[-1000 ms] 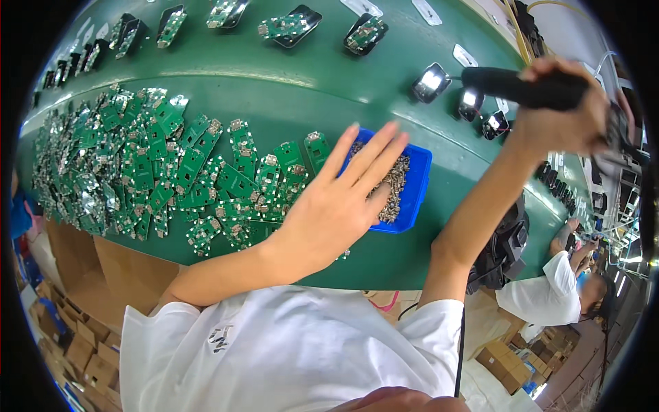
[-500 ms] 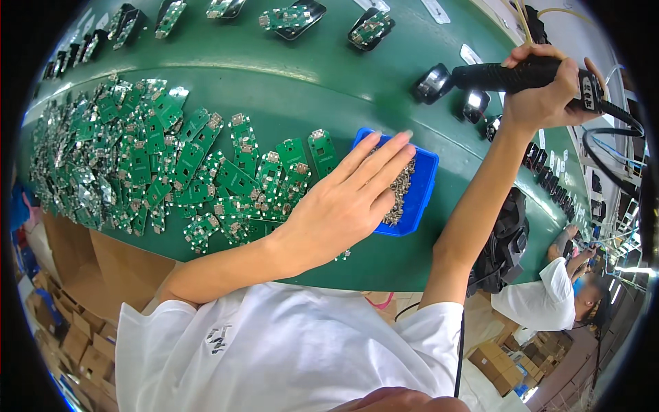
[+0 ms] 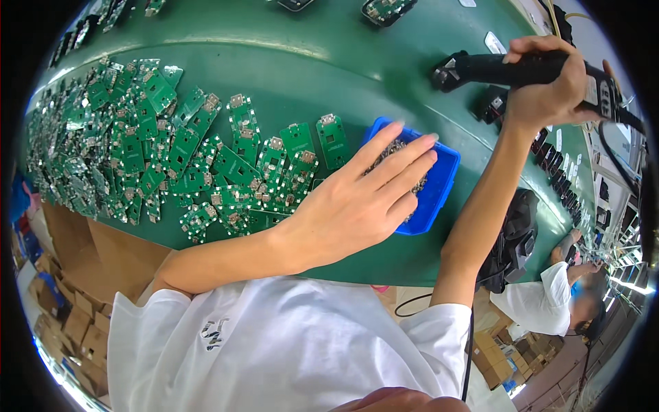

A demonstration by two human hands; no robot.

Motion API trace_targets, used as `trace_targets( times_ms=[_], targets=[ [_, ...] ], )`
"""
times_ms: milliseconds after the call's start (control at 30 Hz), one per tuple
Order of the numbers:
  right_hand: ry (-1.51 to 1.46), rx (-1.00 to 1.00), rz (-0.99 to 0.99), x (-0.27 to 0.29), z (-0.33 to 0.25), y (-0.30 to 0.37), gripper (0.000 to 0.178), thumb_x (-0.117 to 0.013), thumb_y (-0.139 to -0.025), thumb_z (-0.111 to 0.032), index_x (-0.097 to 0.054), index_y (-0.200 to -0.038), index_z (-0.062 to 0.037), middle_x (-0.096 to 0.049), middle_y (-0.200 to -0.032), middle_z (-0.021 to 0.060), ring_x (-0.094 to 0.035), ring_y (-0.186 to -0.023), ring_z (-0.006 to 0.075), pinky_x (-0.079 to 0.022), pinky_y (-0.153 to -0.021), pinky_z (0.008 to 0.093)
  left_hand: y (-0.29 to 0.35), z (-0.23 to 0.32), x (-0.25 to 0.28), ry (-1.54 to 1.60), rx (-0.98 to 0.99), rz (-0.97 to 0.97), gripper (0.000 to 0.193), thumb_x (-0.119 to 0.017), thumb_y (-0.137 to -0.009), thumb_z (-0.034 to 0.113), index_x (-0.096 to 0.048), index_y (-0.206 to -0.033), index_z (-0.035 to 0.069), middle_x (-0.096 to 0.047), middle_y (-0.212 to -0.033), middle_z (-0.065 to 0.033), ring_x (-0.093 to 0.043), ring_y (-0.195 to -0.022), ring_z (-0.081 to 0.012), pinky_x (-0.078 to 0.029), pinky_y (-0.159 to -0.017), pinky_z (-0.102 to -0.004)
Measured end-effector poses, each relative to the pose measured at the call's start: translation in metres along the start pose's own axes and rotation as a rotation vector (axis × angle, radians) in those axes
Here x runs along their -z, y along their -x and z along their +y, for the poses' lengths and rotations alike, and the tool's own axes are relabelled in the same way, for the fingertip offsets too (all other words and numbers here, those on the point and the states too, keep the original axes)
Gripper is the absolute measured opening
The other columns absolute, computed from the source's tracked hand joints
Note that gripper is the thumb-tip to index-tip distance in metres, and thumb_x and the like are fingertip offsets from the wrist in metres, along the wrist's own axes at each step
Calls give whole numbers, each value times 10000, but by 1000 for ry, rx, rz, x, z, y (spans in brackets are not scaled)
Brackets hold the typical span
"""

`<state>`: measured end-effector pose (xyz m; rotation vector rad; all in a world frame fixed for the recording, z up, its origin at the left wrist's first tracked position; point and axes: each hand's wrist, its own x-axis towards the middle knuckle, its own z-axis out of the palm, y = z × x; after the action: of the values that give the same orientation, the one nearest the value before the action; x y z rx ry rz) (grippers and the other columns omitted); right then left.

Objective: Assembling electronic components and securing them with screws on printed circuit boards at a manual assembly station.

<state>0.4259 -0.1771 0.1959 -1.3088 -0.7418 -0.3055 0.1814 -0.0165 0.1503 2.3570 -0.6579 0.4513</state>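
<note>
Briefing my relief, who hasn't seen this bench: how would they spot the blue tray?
On the green table, find the heap of circuit boards, then go right to the left hand. Partly hidden by that hand is the blue tray, holding small metal parts. Its colour sets it apart from the green boards and black casings.

Looks like an electronics assembly workshop

Shown by a green bench (image 3: pixel 288 75) spread with circuit boards (image 3: pixel 182 147), a blue tray (image 3: pixel 441 184) of metal parts (image 3: pixel 419 184), a corded black tool (image 3: pixel 528 67) and a row of black casings (image 3: pixel 566 196). Also suggested by a co-worker (image 3: pixel 535 302) at right and piled cardboard boxes (image 3: pixel 79 319).
</note>
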Motion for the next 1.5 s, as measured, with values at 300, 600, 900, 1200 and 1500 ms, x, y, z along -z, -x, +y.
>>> trace_targets(
  times_ms=[300, 600, 900, 1200, 1500],
  targets=[
    [75, 75, 65, 23, -66, -17, 440, -374, -946, -338, -647, -910, 4, -641, -647, 185, -592, -433, 286, -482, -411, 303, 0, -7, 8, 54, 14, 86, 139, -681, -848, 89, -643, -967, 28, -612, -1378, -132, -532, -1363, -306, -410, -1182, -478],
    [186, 165, 86, -6, -58, -12, 438, -367, -899, -354, -634, -915, -7, -649, -701, 205, -591, -500, 292, -475, -474, 330, -123, -122, -15, -44, -135, 9, 558, -884, -715, 200, -621, -1178, 32, -668, -1086, -117, -657, -1058, -295, -521, -963, -405],
    [251, 161, 243, -8, -50, -7, 359, -405, -871, -279, -628, -869, 3, -636, -710, 198, -559, -509, 295, -495, -529, 360, -162, -160, -71, 208, -149, -154, 695, -926, -692, 308, -682, -1287, 46, -701, -1078, -111, -684, -941, -304, -557, -882, -402],
    [174, 118, 145, -3, -40, -8, 376, -407, -864, -288, -643, -872, 5, -629, -712, 205, -557, -528, 291, -495, -540, 356, -160, -159, -74, 107, -172, -79, 591, -899, -711, 416, -756, -1157, 55, -701, -1024, -98, -680, -894, -284, -565, -849, -383],
    [55, 75, 75, -3, -37, -6, 395, -401, -860, -325, -642, -880, -13, -635, -733, 197, -555, -552, 290, -487, -557, 358, -165, -162, -73, 79, -186, -111, 577, -904, -697, 417, -770, -1130, 60, -705, -981, -79, -682, -871, -276, -570, -835, -371]
  ],
)
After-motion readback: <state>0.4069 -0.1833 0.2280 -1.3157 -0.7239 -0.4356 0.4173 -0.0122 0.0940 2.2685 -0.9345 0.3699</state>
